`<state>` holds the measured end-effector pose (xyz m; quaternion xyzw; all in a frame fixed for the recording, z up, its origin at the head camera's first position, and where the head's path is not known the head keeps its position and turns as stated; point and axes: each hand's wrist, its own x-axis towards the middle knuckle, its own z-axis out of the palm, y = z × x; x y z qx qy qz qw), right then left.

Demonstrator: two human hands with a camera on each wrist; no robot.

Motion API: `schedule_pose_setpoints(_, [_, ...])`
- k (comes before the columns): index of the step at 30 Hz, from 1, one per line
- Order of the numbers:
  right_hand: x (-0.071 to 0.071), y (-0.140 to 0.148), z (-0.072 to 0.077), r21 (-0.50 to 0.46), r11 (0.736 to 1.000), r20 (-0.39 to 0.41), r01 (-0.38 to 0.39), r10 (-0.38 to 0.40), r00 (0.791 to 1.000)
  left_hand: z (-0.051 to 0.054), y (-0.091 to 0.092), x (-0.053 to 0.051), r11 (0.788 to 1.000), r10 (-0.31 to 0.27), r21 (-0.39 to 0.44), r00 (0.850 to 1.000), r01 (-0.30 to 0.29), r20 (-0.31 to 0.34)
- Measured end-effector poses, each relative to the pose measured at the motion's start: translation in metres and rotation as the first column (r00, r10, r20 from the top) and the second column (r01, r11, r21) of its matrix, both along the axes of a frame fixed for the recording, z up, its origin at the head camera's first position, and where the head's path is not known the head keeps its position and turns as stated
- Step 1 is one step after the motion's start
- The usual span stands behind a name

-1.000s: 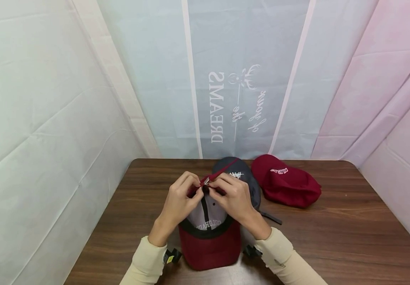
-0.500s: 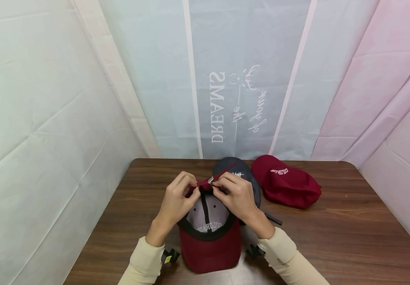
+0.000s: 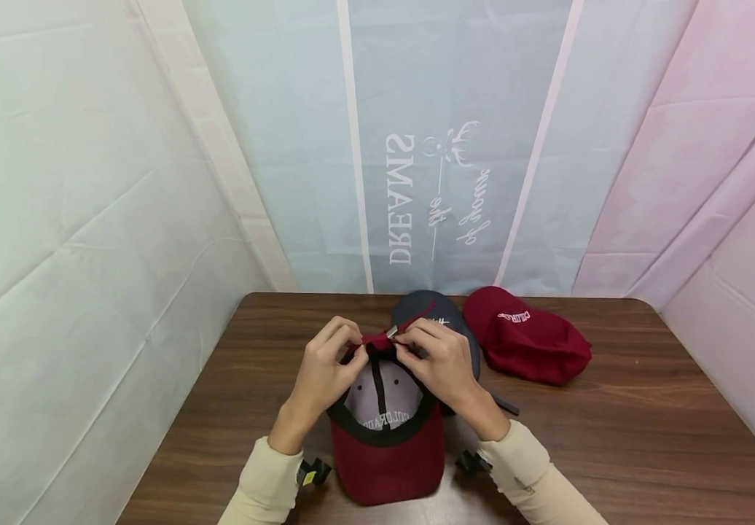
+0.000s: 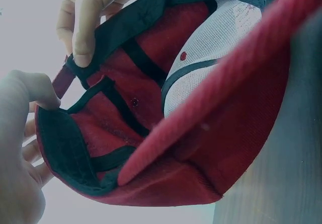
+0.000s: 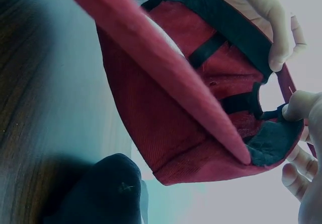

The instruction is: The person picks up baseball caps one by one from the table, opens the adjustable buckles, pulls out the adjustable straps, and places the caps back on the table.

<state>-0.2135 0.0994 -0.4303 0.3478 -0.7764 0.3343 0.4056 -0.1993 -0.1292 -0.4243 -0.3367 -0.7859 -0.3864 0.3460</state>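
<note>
Both hands (image 3: 326, 362) (image 3: 441, 363), angled inward, pinch a red cap (image 3: 388, 467).

Free room: table (image 3: 236, 386), open left of the left hand (image 3: 328, 364) and right of the back red cap (image 3: 538, 339). Obstacles: 1 dark cap (image 3: 413, 302), partly behind the right hand (image 3: 441, 364); 1 dark strap (image 3: 507, 405), near the right wrist; 1 maroon cap (image 3: 387, 470), filling the middle between the hands. Rear limit: 1 printed curtain (image 3: 452, 87).

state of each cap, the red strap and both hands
held red cap, inside showing
red strap, tail sticking out past buckle
left hand, pinching the cap's rear edge
right hand, pinching it beside the buckle
dark cap, on table, partly hidden
other red cap, on table, slumped
</note>
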Motion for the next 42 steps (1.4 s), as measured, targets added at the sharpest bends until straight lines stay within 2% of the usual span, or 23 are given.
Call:
schedule_pose_setpoints(23, [-0.0026,0.0079,-0.0020,-0.053,0.998,-0.007,0.026,-0.026,1.000,-0.0005,-0.0029,-0.0023,0.999,0.006,0.042,1.000,-0.005,-0.011])
schedule_pose_setpoints(26, [-0.0033,0.0084,-0.0015,-0.054,0.998,-0.009,0.020,-0.021,1.000,-0.0003,-0.0032,-0.0024,0.999,0.007,0.036,1.000,-0.008,0.001])
schedule_pose_setpoints(36, [-0.0031,0.0079,-0.0003,-0.076,0.997,-0.002,0.009,-0.009,1.000,0.0006,-0.0010,-0.0010,0.998,0.068,-0.020,0.996,-0.067,0.056])
schedule_pose_setpoints(42, [-0.0017,0.0072,0.0010,-0.071,0.997,0.004,0.005,-0.005,1.000,0.0010,0.0060,-0.0014,0.996,0.069,-0.057,0.997,-0.066,0.041])
